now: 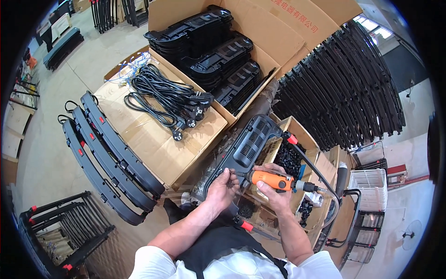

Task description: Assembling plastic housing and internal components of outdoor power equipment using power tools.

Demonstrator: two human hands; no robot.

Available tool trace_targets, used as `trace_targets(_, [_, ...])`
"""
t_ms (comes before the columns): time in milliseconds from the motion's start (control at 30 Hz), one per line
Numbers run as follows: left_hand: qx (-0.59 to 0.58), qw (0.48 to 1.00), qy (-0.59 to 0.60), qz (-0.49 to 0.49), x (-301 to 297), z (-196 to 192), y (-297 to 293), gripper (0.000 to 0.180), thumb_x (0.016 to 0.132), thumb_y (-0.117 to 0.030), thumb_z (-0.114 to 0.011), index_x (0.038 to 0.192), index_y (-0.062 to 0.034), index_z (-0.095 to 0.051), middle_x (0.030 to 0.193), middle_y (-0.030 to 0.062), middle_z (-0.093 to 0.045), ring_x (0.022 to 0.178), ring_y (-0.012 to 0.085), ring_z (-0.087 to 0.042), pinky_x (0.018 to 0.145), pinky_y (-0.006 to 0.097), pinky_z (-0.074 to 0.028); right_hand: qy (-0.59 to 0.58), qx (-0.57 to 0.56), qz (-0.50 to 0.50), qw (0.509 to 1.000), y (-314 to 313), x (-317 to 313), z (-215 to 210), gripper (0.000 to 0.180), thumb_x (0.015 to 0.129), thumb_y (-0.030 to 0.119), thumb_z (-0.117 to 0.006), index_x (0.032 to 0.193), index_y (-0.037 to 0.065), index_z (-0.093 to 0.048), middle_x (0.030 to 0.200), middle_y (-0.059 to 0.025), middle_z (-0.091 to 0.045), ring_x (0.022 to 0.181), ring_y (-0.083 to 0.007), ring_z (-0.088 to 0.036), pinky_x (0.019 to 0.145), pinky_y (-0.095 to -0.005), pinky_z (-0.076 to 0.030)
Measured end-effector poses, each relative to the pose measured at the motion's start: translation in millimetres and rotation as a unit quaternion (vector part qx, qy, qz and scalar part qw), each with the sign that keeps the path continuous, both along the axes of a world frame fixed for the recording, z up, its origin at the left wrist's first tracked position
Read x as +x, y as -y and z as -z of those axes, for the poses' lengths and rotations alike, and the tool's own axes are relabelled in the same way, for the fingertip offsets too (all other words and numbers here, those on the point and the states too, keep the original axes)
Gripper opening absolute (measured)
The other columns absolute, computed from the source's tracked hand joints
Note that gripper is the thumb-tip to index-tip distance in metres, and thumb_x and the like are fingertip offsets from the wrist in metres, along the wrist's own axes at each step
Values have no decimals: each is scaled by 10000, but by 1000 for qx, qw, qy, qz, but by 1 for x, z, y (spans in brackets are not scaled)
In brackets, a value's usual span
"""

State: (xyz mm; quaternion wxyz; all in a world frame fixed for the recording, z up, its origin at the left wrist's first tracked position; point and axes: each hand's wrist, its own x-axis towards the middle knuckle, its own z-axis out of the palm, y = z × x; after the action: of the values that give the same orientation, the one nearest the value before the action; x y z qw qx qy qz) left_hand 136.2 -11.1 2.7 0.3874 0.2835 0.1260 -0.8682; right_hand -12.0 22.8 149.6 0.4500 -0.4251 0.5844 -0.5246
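My right hand (277,197) is wrapped round an orange air screwdriver (272,180), which lies nearly level with its tip pointing left. From its back end a hose (335,207) curves down to the right. At the driver's tip, my left hand (223,189) has its fingers pinched together; whatever they hold is too small to make out. Beneath and beyond both hands lies a dark grey plastic housing (242,156) with vent slots. A black tubular frame (312,165) with red end pieces runs beside it, partly hidden by my hands and the tool.
Black power cords (160,95) lie bundled on a cardboard box (139,139) at left. Behind stands an open carton (265,28) with stacked black plastic parts. Three curved dark panels (104,156) lean at far left. Wooden bins hold small black parts (288,158). Black frames (344,88) are stacked at right.
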Motion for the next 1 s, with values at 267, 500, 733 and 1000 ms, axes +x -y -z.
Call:
trace_targets(267, [-23, 998, -61, -8, 11, 0, -6, 280, 1069, -299, -618, 1213, -63, -661, 914, 7, -651, 820, 138, -622, 765, 288, -565, 12, -21, -22, 999, -11, 2, 2, 538, 866, 15, -798, 1339, -2, -542, 1297, -198, -680, 1233, -262, -646, 1087, -412, -521])
trace_targets(500, [-22, 998, -60, 19, 18, 3, -7, 286, 1066, -266, -628, 1253, -50, -615, 919, 9, -625, 797, 138, -596, 759, 274, -569, -7, -18, -46, 999, -11, 4, 1, 536, 870, 11, -793, 1344, 3, -542, 1302, -200, -677, 1228, -260, -648, 1073, -405, -525])
trace_targets(733, [-21, 997, -71, 30, 22, 6, -6, 282, 1066, -273, -627, 1259, -68, -614, 898, -17, -606, 810, 131, -574, 759, 266, -542, -13, -12, -45, 999, -8, 6, 4, 542, 872, 20, -793, 1350, 2, -540, 1290, -201, -682, 1220, -260, -652, 1064, -402, -530])
trace_targets(1000, [-30, 992, -117, 20, 23, 7, -8, 278, 1051, -329, -648, 1245, -130, -626, 876, -38, -579, 811, 127, -548, 771, 270, -508, 5, 42, 4, 999, -2, 18, -5, 532, 879, 54, -792, 1340, -17, -536, 1268, -192, -693, 1184, -247, -668, 1033, -396, -555])
